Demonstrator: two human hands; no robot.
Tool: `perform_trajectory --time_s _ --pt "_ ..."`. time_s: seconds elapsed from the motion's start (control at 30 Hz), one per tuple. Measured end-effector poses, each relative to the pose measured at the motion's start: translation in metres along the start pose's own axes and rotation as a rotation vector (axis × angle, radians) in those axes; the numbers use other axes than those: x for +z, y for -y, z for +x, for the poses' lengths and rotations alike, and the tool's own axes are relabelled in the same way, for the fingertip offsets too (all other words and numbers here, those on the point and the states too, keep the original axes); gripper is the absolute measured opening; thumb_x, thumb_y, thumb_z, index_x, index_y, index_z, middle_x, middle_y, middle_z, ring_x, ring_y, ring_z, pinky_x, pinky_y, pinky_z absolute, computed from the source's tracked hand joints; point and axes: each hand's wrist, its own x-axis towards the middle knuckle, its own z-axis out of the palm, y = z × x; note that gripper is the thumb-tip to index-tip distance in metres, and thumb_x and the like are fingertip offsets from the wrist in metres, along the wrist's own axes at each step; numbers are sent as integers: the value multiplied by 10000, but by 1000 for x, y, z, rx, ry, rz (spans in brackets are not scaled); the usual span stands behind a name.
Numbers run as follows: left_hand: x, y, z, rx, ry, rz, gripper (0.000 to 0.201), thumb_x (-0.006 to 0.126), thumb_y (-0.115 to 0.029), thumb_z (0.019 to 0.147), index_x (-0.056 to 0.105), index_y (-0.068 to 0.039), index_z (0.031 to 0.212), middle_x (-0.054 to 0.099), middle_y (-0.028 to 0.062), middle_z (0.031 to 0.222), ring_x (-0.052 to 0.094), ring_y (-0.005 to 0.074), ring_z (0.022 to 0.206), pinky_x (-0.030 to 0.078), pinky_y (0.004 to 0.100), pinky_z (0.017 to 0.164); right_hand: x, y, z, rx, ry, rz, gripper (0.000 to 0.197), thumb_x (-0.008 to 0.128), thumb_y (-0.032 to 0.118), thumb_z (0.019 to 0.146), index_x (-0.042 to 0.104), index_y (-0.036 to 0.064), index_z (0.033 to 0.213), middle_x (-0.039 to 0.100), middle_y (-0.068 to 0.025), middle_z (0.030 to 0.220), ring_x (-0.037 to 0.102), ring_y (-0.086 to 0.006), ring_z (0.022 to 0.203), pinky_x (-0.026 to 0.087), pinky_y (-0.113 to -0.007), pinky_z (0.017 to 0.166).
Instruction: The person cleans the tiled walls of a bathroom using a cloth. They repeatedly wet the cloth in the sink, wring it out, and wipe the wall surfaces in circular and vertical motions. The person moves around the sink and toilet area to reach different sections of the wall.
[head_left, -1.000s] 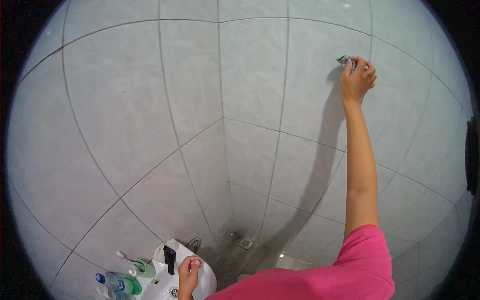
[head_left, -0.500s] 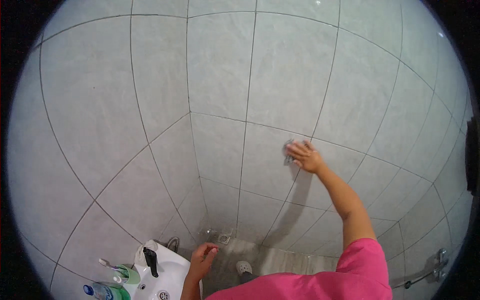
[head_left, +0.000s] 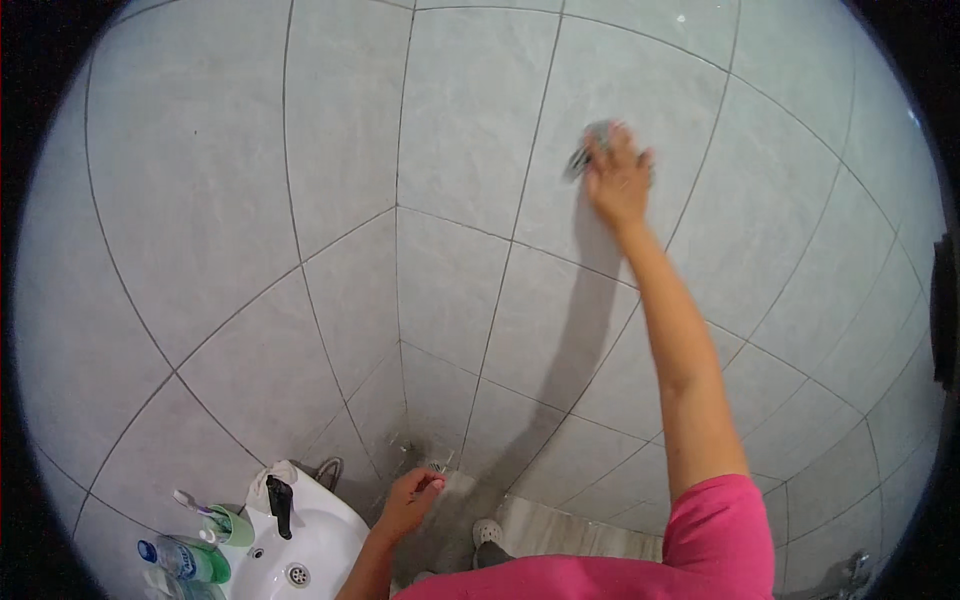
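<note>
- Pale grey tiled walls (head_left: 200, 220) with dark joint lines fill most of the view, meeting in a corner left of centre.
- The wood-patterned floor (head_left: 540, 528) shows as a strip below them, between the sink and the person's pink sleeve (head_left: 722, 515).
- The white sink (head_left: 335, 530) stands at lower left, against the left wall.
- The right hand (head_left: 622, 180) is raised to the wall right of the corner; its fingers, blurred and slightly spread, lie over a crumpled cloth and hold it to the tiles.
- The left hand (head_left: 410, 503) hangs just right of the sink, low down, fingers loosely curled with the thumb near their tips; I cannot tell whether they hold anything.
- A blue-capped bottle (head_left: 180, 560) is by the sink's left side.
- The crumpled cloth (head_left: 579, 162), grey and dark, pokes out left of the right hand.
- A black tap (head_left: 281, 508) rises from the sink's back.
- A light green cup (head_left: 238, 529), with toothbrushes (head_left: 190, 501) leaning out, stands between bottle and tap.
- A round metal drain (head_left: 298, 574) sits in the basin.
</note>
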Motion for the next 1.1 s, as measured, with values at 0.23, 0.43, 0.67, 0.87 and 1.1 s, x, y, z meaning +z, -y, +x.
perform_trajectory --time_s 0.23,0.43,0.67,0.87,1.1 --pt "3 7 12 19 -3 -40 183 526 -191 832 564 -19 884 576 51 791 522 120 746 413 257 685 40 62 -154 -629 587 301 363 453 182 782 521 179 1139 259 27 1370 224 -152 1267 143 -415 1046" --pt "-22 2 14 -19 -137 -73 171 520 -175 833 562 -19 890 563 32 773 504 99 728 403 239 657 34 35 16 -313 142 -52 440 425 223 827 362 292 1257 251 -19 1373 223 -229 1268 158 -584 962" --pt "-19 -11 40 7 -230 -65 166 514 -163 836 557 -13 892 557 25 752 495 84 698 401 230 632 47 43 117 -61 -190 -2 455 489 254 786 411 271 1234 281 -3 1359 246 -202 1254 135 -539 991" --pt "-9 -8 58 100 -237 -28 144 525 -140 834 559 -16 897 561 20 765 505 90 713 407 232 640 123 150 -70 -564 90 310 503 409 147 791 307 22 1267 276 -78 1346 239 -219 1254 206 -436 1008" --pt "-5 -8 48 -52 -246 -11 124 500 -138 853 549 -34 899 567 16 810 500 96 759 401 236 679 134 183 -108 -785 477 208 389 425 190 785 502 107 1157 255 -40 1368 200 -198 1270 138 -435 1032"
